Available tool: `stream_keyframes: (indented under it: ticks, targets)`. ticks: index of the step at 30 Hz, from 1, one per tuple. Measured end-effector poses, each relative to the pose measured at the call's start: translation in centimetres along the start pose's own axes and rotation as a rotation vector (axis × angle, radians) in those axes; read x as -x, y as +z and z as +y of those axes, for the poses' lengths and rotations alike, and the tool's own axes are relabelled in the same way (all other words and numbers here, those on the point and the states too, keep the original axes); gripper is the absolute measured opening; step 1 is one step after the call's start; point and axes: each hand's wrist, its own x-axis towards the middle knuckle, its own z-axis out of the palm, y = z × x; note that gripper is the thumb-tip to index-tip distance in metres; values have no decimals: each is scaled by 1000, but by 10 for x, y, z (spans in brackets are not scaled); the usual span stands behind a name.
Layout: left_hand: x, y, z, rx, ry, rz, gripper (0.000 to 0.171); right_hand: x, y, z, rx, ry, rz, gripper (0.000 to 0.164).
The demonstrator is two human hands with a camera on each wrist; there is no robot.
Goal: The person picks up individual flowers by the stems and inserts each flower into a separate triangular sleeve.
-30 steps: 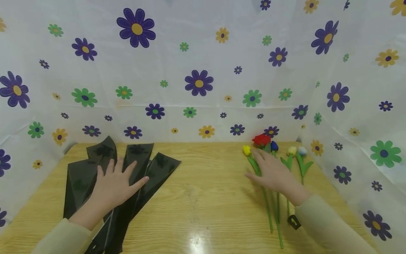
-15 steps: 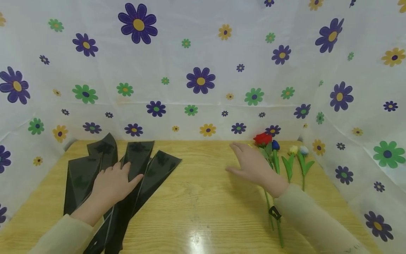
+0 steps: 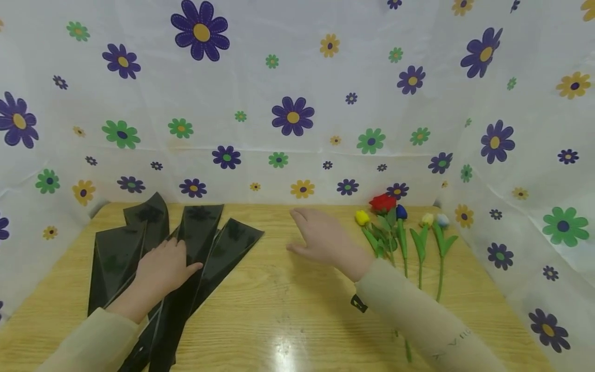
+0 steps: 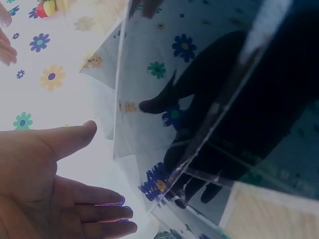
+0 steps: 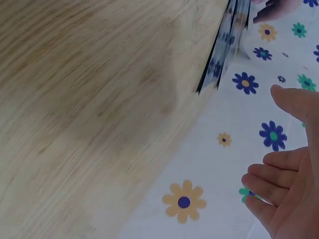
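Observation:
Glossy black wrapping sheets [image 3: 200, 227], folded into pointed shapes, lie fanned out on the left of the table. Over them hovers my left hand [image 3: 162, 268], its fingers extended and holding nothing; the left wrist view shows its dark reflection in the shiny sheet [image 4: 199, 124]. My right hand [image 3: 325, 240] is above the middle of the table, relaxed, with nothing in it. To its right lie artificial flowers: a red rose [image 3: 383, 202], a yellow tulip [image 3: 362, 217], a blue bud [image 3: 401, 212], a cream tulip [image 3: 426, 220] and a pale blue tulip [image 3: 442, 220]. My right sleeve covers some stems.
A small black tag [image 3: 359, 303] hangs at the right sleeve. White cloth [image 3: 260, 103] printed with daisies walls in the back and sides of the wooden table [image 3: 251, 330].
My right hand has moved left, away from the flowers to the table's middle, uncovering the yellow tulip. The left hand's spread fingers have drawn closer together over the black sheets.

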Motion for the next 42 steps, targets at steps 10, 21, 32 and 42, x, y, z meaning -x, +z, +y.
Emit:
stream_keyframes:
  ticks: [10, 21, 32, 42]
  targets:
    - [0, 6, -2, -12, 39, -17, 61, -29, 8, -29, 85, -91, -69, 79]
    - [3, 4, 6, 5, 23, -62, 29, -35, 18, -45, 36, -62, -131, 74]
    - [8, 2, 14, 46, 43, 36, 21, -35, 32, -45, -125, -29, -154, 56]
    - [18, -12, 34, 45, 105, 182, 18, -41, 41, -54, -455, 56, -112, 37]
